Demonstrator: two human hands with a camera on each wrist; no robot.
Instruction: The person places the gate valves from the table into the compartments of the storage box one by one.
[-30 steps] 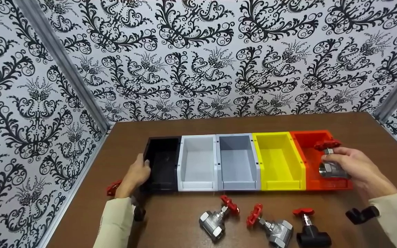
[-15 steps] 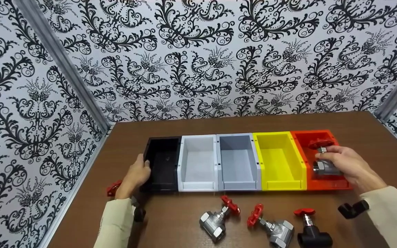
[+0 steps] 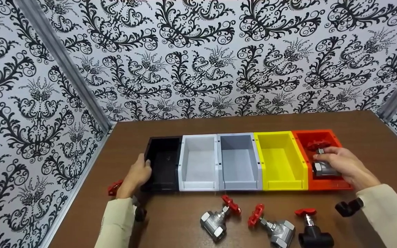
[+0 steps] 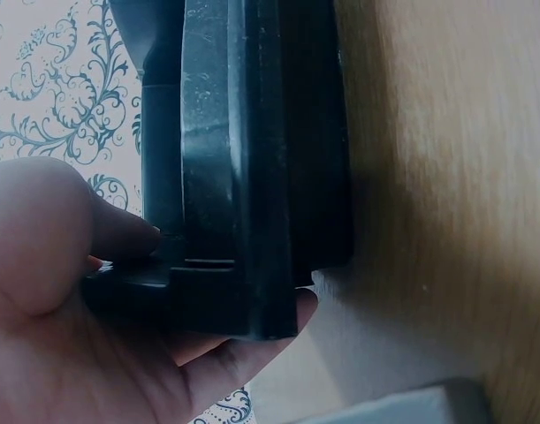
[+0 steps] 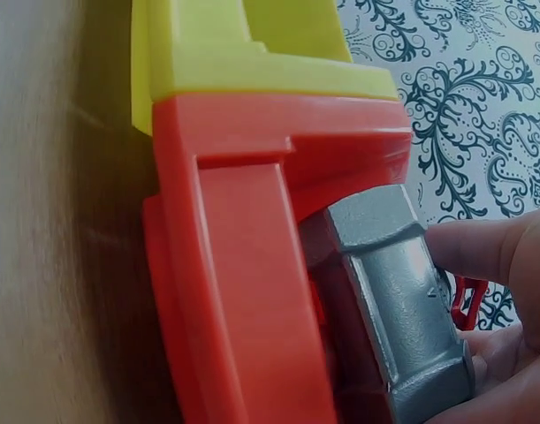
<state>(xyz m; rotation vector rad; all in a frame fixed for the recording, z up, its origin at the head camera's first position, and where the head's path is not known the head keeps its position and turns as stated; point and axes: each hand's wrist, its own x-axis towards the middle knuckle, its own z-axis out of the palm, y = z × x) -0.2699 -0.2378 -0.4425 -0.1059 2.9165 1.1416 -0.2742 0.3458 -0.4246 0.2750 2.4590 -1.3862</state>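
My left hand [image 3: 138, 175] grips the outer left wall of the black bin [image 3: 164, 170]. In the left wrist view, the thumb lies on one side of the black wall [image 4: 225, 159] and fingers reach round the other. At the opposite end of the row, my right hand [image 3: 352, 167] holds a silver metal valve [image 3: 325, 169] with a red handwheel [image 3: 318, 144]. The valve is inside the red bin [image 3: 329, 184], handwheel upward. Seen from the right wrist, its metal body [image 5: 402, 296] sits just behind the bin's front lip [image 5: 261, 283]; whether it touches the floor is hidden.
Between the end bins stand a white bin [image 3: 198, 186], a grey bin [image 3: 239, 186] and a yellow bin [image 3: 284, 186]. In front lie two silver valves [image 3: 214, 224] [image 3: 279, 232] and a black-bodied valve [image 3: 315, 238]. Another red handwheel [image 3: 115, 187] shows beside the left forearm.
My right hand has moved left and down, lowering the valve deeper into the red bin. My left hand has stayed on the black bin.
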